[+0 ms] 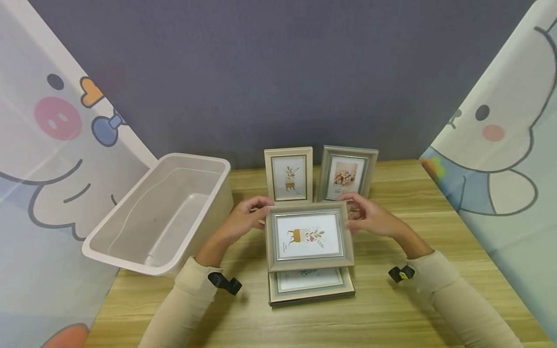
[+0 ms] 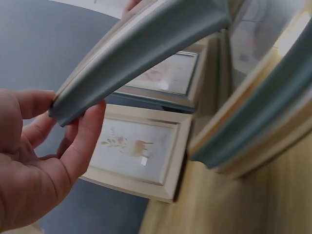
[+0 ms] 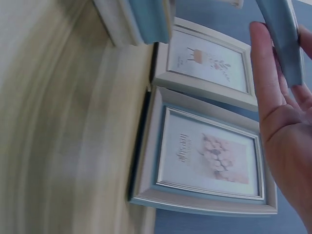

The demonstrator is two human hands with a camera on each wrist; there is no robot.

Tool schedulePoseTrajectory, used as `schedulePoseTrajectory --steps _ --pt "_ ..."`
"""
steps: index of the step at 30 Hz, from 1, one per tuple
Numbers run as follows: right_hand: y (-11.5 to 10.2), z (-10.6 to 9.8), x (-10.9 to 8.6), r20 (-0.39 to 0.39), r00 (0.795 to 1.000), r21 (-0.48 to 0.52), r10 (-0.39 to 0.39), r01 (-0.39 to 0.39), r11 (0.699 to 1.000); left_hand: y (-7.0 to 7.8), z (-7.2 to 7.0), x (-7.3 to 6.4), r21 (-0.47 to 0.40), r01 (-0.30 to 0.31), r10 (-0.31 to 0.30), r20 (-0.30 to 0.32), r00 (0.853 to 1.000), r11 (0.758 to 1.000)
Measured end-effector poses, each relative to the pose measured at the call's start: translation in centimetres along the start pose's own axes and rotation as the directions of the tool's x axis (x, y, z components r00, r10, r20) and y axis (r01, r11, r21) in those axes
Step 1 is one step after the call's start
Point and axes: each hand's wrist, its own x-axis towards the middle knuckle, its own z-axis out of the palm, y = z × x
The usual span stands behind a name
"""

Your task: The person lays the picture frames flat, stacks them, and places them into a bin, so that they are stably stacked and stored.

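Note:
Both hands hold a grey picture frame (image 1: 310,263) by its two far corners, tilted above a stack on the table. Its picture, a plant in a tan pot, lies sideways. The left hand (image 1: 247,218) pinches the far left corner between thumb and fingers, as the left wrist view shows. At the far right corner, the right hand (image 1: 370,215) has thumb and fingers on either side of the edge. Partly hidden below lies the stack's top picture frame (image 1: 312,292). Behind stand a cream picture frame (image 1: 310,177) with a plant print and a grey picture frame (image 1: 370,174) with a pinkish print.
A deep off-white plastic bin (image 1: 197,232) stands at the left of the wood-grain table (image 1: 435,212). A dark grey wall (image 1: 278,72) rises behind the two upright frames. Cartoon-printed sheets hang on both sides.

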Motion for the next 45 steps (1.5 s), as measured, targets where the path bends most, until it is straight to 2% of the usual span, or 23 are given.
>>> schedulePoseTrajectory --steps 6,14,17,22,27,33,36,40,45 --pt "1.0 0.7 0.0 0.068 0.997 0.014 0.042 -0.043 0.999 -1.4 0.3 -0.6 -0.005 0.125 -0.125 0.051 0.991 0.992" --pt "1.9 1.6 0.2 0.161 0.985 0.069 0.07 -0.082 0.994 -2.7 0.2 -1.4 -0.049 0.218 -0.212 0.105 0.972 0.975" --pt "2.2 1.9 0.1 0.166 0.981 0.048 0.103 -0.112 0.993 -3.0 0.2 -1.7 -0.043 0.25 -0.243 0.112 0.963 0.967" --pt "2.6 2.1 0.2 0.171 0.979 0.041 0.106 -0.115 0.993 -3.4 0.3 -1.9 -0.047 0.291 -0.284 0.126 0.951 0.955" --pt "3.0 2.2 0.2 0.17 0.981 0.007 0.093 -0.096 0.995 -3.5 0.5 -2.0 -0.036 0.305 -0.3 0.11 0.948 0.952" --pt "3.4 2.1 0.2 0.136 0.988 -0.141 0.07 -0.051 0.989 -3.6 0.7 -2.0 0.016 0.314 -0.314 0.073 0.947 0.949" --pt "3.6 2.1 0.1 0.127 0.99 -0.183 0.059 -0.035 0.983 -3.8 0.8 -2.1 0.057 0.321 -0.324 0.054 0.945 0.945" --pt "3.8 2.3 0.0 0.128 0.988 -0.193 0.083 -0.057 0.979 -4.1 1.0 -2.2 0.094 0.33 -0.335 0.034 0.942 0.939" --pt "3.6 2.4 -0.2 0.12 0.985 -0.221 0.124 -0.095 0.971 -4.2 1.1 -2.2 0.084 0.336 -0.339 0.034 0.94 0.938"
